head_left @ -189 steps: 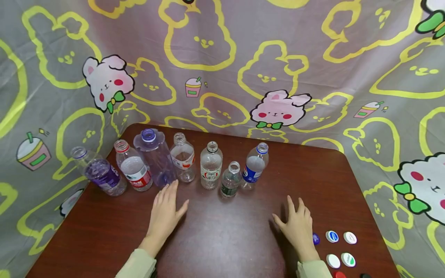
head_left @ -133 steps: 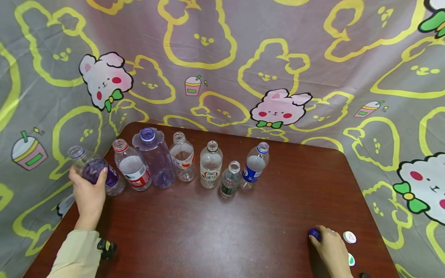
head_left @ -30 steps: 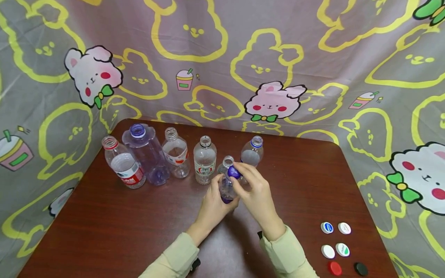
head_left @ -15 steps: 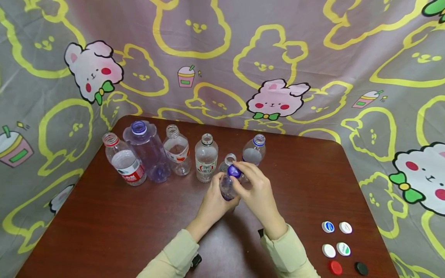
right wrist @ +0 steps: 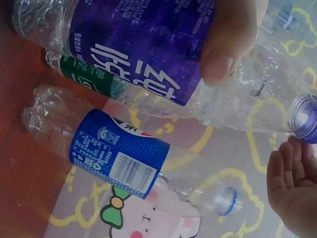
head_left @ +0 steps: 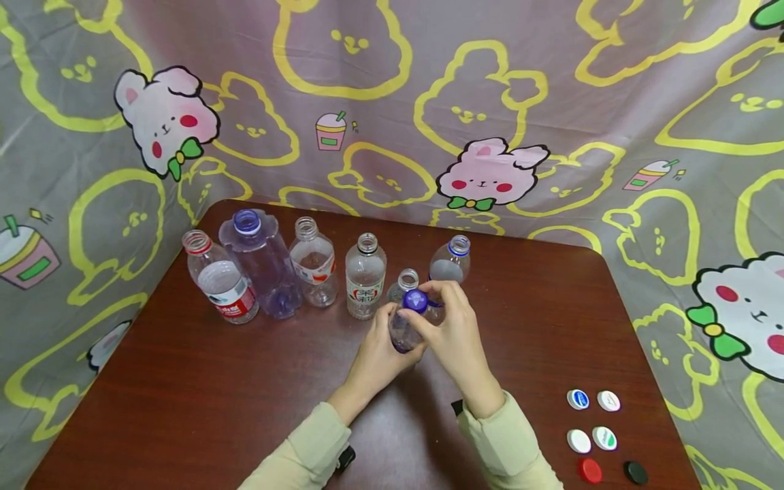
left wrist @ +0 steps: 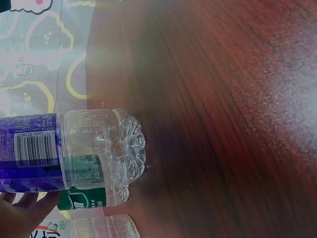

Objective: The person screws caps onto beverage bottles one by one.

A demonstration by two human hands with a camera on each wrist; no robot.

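My left hand (head_left: 370,361) grips a clear bottle with a purple label (left wrist: 29,153) around its body, over the middle of the table. Its ridged base shows in the left wrist view, above the tabletop. A purple cap (head_left: 416,300) sits at the bottle's mouth. My right hand (head_left: 456,333) pinches that cap between thumb and fingers. In the right wrist view the cap is at the threaded neck, with fingers curled beside it. A small green-labelled bottle (right wrist: 89,77) and a blue-labelled bottle (right wrist: 119,153) stand just behind the hands.
Left of the hands stand uncapped bottles: one red-labelled (head_left: 229,292), a large purple-tinted one (head_left: 263,262), one with an orange-and-white label (head_left: 315,269), one with a white label (head_left: 365,282). Several loose caps, including a red cap (head_left: 590,470) and black cap (head_left: 635,472), lie at front right.
Since the earliest frames, my left hand has brought the purple-labelled bottle from the far left to the middle. My right hand has brought the purple cap to its mouth; lately its fingers shifted around it.
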